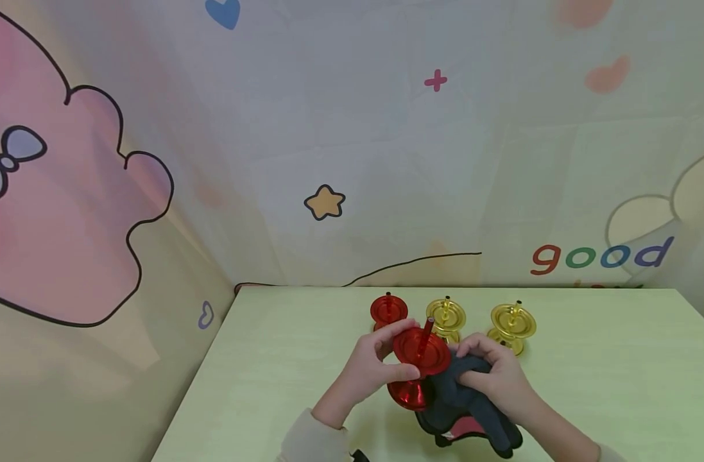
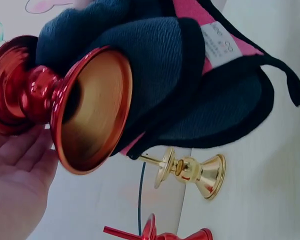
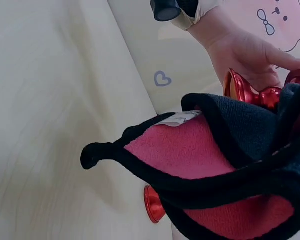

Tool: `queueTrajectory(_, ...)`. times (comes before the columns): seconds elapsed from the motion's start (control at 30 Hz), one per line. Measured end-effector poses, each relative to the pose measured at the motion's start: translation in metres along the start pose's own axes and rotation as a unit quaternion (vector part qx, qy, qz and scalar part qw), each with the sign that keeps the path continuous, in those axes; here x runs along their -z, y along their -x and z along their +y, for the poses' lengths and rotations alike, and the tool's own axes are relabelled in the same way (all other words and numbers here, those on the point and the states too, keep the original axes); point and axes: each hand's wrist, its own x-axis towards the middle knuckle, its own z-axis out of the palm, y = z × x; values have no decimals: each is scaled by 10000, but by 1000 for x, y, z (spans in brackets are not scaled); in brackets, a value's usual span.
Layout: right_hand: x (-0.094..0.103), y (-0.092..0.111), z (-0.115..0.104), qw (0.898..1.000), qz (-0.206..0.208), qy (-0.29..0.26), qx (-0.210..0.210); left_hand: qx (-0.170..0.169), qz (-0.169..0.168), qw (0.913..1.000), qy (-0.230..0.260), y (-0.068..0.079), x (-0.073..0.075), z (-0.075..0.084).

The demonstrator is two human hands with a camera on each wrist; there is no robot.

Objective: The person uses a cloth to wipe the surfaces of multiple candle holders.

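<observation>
My left hand (image 1: 366, 369) grips a red metal candle holder (image 1: 415, 350) by its dish, thumb in front and fingers behind. Its spike leans slightly right, and in the left wrist view its hollow, gold-coloured base (image 2: 102, 117) faces the camera. My right hand (image 1: 498, 378) pinches a bunched cloth (image 1: 473, 404), dark blue on one side and pink on the other with black edging. The cloth presses against the right side of the red holder. A white label (image 2: 221, 44) shows on the cloth. Folds hide part of the right fingers.
Behind my hands stand another red candle holder (image 1: 389, 310), a gold one (image 1: 446, 314) partly covered by my hands, and a second gold one (image 1: 513, 323) farther right. All stand near the back of the pale table (image 1: 271, 372). A printed curtain (image 1: 375, 160) hangs behind.
</observation>
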Motion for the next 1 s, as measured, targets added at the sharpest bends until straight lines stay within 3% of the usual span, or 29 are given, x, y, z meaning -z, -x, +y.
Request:
queueTrajectory(0.17,3,-1,-1,9993,-329,-101,139,20,-403,9992,-27,1,5,-2)
queueTrajectory(0.3,3,-3,-1,9983,-541,-136,160,-33,-501,9986,-159,3,8,-2)
queueTrajectory(0.5,6,-8,3,9970,-752,-113,-109,-4,-67,9997,-244,5,7,-3)
queueTrajectory(0.63,10,-11,7,9973,-646,-24,-341,44,202,9997,-87,5,10,-4)
queueTrajectory(0.8,17,-11,8,9977,-438,89,-508,-89,518,9986,53,6,22,-5)
queueTrajectory(1.0,23,-11,6,9985,-285,387,-277,-101,1130,9935,117,5,40,-15)
